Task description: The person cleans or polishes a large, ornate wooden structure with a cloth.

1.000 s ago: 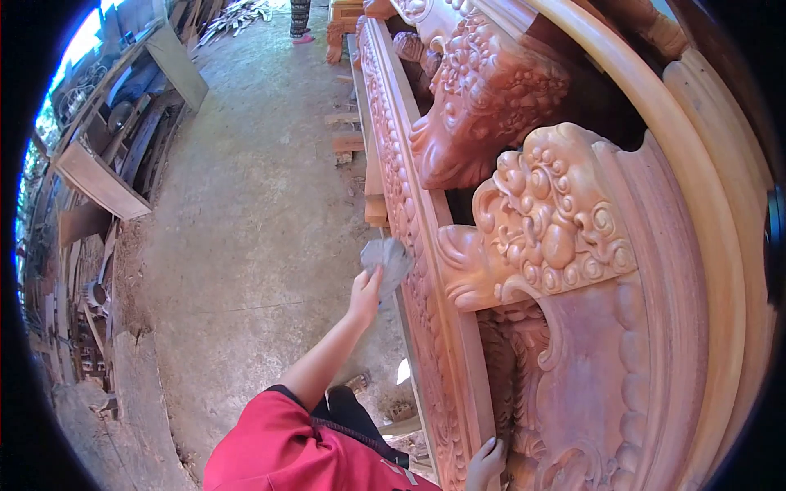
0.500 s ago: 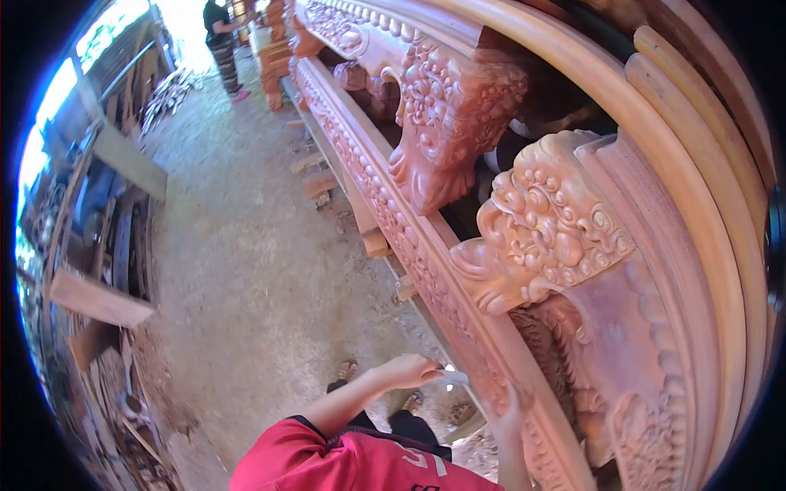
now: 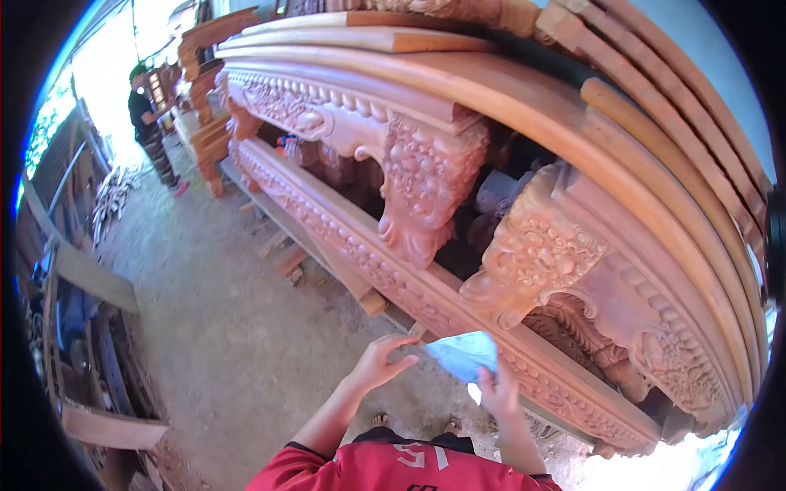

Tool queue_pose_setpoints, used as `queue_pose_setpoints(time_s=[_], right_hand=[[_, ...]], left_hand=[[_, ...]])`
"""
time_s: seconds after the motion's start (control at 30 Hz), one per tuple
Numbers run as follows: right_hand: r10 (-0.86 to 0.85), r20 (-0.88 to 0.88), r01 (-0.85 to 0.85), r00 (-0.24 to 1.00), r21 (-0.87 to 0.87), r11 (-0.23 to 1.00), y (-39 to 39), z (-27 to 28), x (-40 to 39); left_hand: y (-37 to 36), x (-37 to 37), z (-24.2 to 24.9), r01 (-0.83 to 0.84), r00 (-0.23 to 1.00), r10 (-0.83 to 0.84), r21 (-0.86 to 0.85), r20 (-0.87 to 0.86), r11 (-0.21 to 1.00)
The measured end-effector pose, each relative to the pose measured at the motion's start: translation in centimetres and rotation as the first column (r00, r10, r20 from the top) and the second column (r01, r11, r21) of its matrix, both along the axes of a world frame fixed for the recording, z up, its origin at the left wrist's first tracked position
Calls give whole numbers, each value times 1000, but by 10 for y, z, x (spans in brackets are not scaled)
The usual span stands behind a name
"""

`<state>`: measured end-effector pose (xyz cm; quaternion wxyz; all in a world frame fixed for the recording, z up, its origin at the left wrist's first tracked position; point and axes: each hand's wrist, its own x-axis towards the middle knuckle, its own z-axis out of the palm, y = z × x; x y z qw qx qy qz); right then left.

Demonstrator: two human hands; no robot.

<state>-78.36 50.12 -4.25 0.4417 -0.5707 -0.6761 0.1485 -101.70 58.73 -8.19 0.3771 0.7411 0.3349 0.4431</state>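
A pale bluish-white sheet, perhaps sandpaper or paper, is spread in front of the carved wooden rail. My right hand pinches its lower right edge between thumb and fingers. Just off the sheet's left corner is my left hand, its thumb and fingers curved and apart with nothing visible between them. Behind the sheet, the reddish rail carries raised beading and floral relief. Above it stand a carved leg and a lighter carved leg.
Long curved wooden boards are stacked on top of the furniture. Small wood blocks lie beneath the rail. Boards and scrap line the left side of the concrete floor. Another person stands at the far left by more furniture.
My right hand has come off the carved rail and now holds the sheet, which shows broader. My left hand has moved left and up, away from it. The view has turned right.
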Motion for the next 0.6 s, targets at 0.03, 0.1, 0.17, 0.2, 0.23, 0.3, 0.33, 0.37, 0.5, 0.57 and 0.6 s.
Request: queue_pose_setpoints(time_s=[0.03,0.1,0.17,0.2,0.23,0.3,0.33,0.37,0.5,0.57,0.6], right_hand=[[-157,2,157,988,3,988,-7,24,5],[-449,1,442,893,178,879,-29,65,21],[-754,-239,756,612,454,471,-48,84,51],[-710,-479,792,516,583,181,-46,114,50],[-745,-479,728,465,685,14,-50,140,49],[-799,-543,685,259,686,-244,-56,160,59],[-801,-589,724,106,598,-344,-58,163,68],[-865,-423,950,-270,32,-312,-52,197,52],[-902,233,309,364,883,353,11,228,120],[-879,372,342,300,818,463,43,232,124],[-879,422,333,222,814,475,53,233,122]], left_hand=[[7,-6,1,25,1000,-25,15,3,1000],[20,-20,0,-161,987,160,79,14,984],[32,-35,-11,-238,970,237,8,55,971],[40,-41,-14,-329,938,334,-69,93,942],[45,-44,-11,-346,924,358,-104,131,932],[54,-50,-9,-330,910,359,-163,207,930],[58,-52,-9,-302,908,342,-185,244,935],[61,-51,-7,-254,923,292,-175,249,951],[75,-46,15,-188,949,208,-106,237,977],[87,-41,28,-150,959,156,-40,235,988],[95,-39,35,-130,960,134,-33,247,991]])
